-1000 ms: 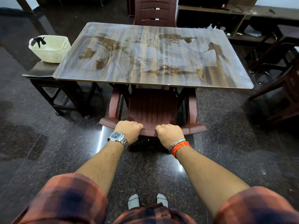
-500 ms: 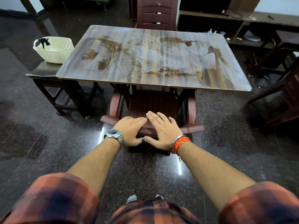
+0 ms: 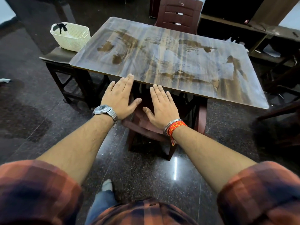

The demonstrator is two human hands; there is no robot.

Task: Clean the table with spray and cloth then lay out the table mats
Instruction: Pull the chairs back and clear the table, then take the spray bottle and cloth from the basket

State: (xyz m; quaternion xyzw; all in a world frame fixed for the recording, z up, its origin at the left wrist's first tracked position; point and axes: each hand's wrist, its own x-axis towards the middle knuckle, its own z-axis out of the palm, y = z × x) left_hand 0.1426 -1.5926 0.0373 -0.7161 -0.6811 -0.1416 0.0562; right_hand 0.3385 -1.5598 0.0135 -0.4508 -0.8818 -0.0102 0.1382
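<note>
The wooden table (image 3: 170, 59) stands ahead, its glossy top streaked with smears. My left hand (image 3: 119, 97), with a steel watch on the wrist, hovers flat with straight fingers, its tips over the table's near edge. My right hand (image 3: 160, 106), with red thread bands on the wrist, is also flat and open, just short of that edge. Both hands are above the brown plastic chair (image 3: 146, 125) pushed under the table, and neither holds anything. A white basket (image 3: 71, 36) sits on a dark side table at the left, with something black at its rim.
A second brown chair (image 3: 180, 15) stands at the table's far side. The dark side table (image 3: 65, 65) butts against the left edge. Dark furniture and shelving (image 3: 259, 34) crowd the right and back. The floor is polished dark granite.
Both hands let go of the chair's back, opened flat and rose toward the table's near edge. The view shifted left and closer to the table.
</note>
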